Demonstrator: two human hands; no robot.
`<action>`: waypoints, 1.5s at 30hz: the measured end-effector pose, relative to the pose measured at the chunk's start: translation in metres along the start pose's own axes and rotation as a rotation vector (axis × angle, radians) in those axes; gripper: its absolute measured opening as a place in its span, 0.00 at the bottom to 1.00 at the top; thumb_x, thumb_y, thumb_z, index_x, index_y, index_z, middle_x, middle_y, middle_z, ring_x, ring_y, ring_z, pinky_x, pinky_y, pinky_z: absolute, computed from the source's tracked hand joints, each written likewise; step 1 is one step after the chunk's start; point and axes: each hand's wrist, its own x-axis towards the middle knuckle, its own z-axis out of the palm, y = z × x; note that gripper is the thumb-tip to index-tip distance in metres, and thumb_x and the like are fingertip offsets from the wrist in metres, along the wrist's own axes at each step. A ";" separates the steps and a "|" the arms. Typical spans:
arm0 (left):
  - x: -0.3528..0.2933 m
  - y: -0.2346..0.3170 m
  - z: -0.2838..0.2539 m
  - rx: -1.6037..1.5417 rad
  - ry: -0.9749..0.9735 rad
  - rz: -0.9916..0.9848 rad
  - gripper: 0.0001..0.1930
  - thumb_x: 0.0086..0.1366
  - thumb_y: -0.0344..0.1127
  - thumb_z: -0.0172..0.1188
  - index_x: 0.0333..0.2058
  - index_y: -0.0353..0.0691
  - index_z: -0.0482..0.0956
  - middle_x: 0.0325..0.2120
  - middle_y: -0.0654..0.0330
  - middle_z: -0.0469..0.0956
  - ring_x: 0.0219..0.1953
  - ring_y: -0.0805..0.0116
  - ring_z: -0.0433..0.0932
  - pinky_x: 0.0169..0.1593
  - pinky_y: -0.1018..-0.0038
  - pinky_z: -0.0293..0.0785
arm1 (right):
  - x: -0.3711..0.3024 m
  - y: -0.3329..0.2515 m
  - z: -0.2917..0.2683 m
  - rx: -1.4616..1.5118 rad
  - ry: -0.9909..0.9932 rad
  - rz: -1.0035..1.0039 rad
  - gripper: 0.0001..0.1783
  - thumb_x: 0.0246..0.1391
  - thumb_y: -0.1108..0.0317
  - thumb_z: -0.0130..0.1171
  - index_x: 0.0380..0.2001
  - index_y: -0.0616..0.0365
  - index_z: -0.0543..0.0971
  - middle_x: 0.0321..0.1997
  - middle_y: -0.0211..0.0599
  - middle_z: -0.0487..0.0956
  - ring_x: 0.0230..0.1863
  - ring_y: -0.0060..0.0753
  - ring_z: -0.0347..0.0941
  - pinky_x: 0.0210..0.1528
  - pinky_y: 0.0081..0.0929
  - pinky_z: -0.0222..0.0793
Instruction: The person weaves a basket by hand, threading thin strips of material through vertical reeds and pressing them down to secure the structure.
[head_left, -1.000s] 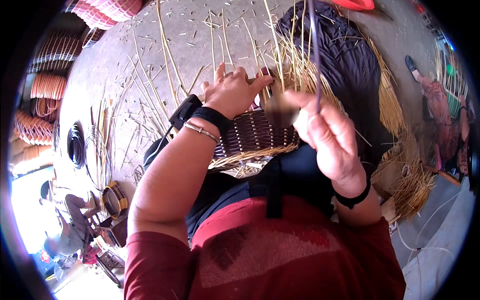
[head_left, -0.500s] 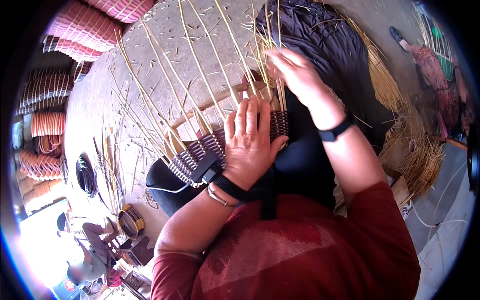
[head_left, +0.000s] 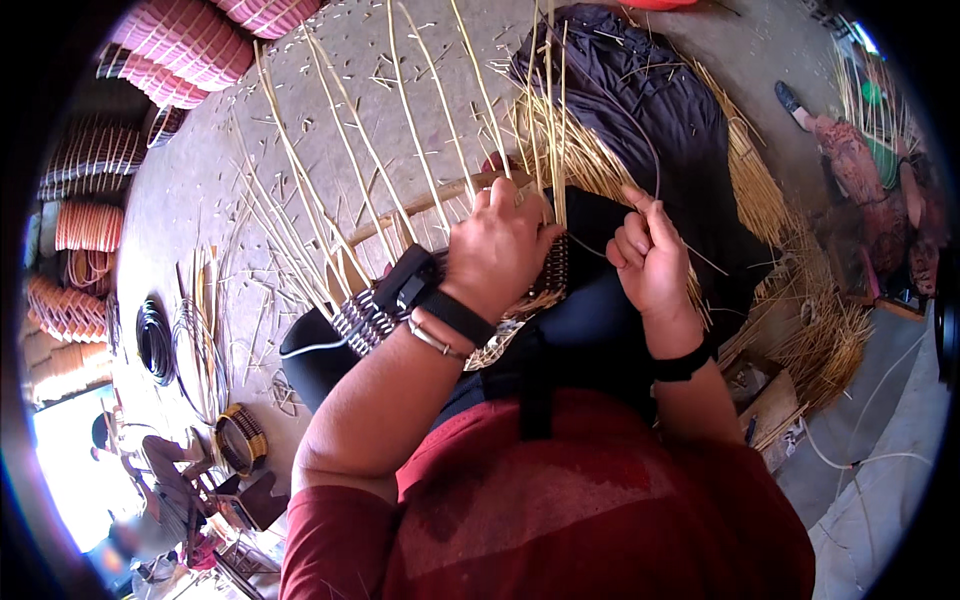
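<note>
A part-woven basket (head_left: 362,322) with dark and pale weave lies across my lap, its long pale stakes (head_left: 408,130) fanning out away from me. My left hand (head_left: 498,245) grips its upper edge, fingers bent among the stakes and hiding much of the weave. To the right of the basket, my right hand (head_left: 648,250) is closed, its index finger partly extended. A thin dark weaving strand (head_left: 655,150) runs up from this hand and curves over the dark cloth; a thin length also shows between the hand and the basket.
Dark cloth (head_left: 620,90) covers a bundle of pale sticks (head_left: 760,170) at right. Stacked baskets (head_left: 90,160) line the left side, near a black coil (head_left: 153,342). Cut bits litter the floor (head_left: 230,160). Other people sit at far right (head_left: 860,180) and lower left (head_left: 165,480).
My right hand has moved from the stakes down and right, and its fingers have curled in. My left hand has gone from lying flat on the weave to bent around the edge.
</note>
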 end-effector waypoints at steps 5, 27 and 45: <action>-0.003 -0.021 -0.036 -0.304 0.164 0.023 0.13 0.63 0.44 0.69 0.33 0.39 0.82 0.34 0.53 0.79 0.35 0.54 0.83 0.39 0.62 0.82 | -0.012 -0.043 0.102 -0.117 -0.610 -0.211 0.28 0.78 0.52 0.39 0.60 0.66 0.75 0.18 0.15 0.52 0.19 0.13 0.47 0.25 0.19 0.47; -0.096 -0.051 -0.037 -0.201 0.638 -0.149 0.18 0.64 0.29 0.64 0.54 0.43 0.79 0.54 0.50 0.75 0.57 0.47 0.72 0.62 0.57 0.63 | -0.026 -0.020 0.084 -0.444 -0.379 -0.005 0.21 0.75 0.57 0.48 0.53 0.66 0.77 0.36 0.35 0.79 0.39 0.34 0.82 0.48 0.32 0.82; -0.101 -0.032 -0.034 -0.187 0.482 -0.078 0.15 0.62 0.30 0.66 0.48 0.45 0.84 0.53 0.50 0.74 0.54 0.48 0.72 0.59 0.57 0.65 | -0.002 -0.025 0.102 -0.317 -0.375 -0.189 0.25 0.71 0.67 0.53 0.69 0.57 0.68 0.45 0.39 0.80 0.38 0.27 0.77 0.47 0.34 0.76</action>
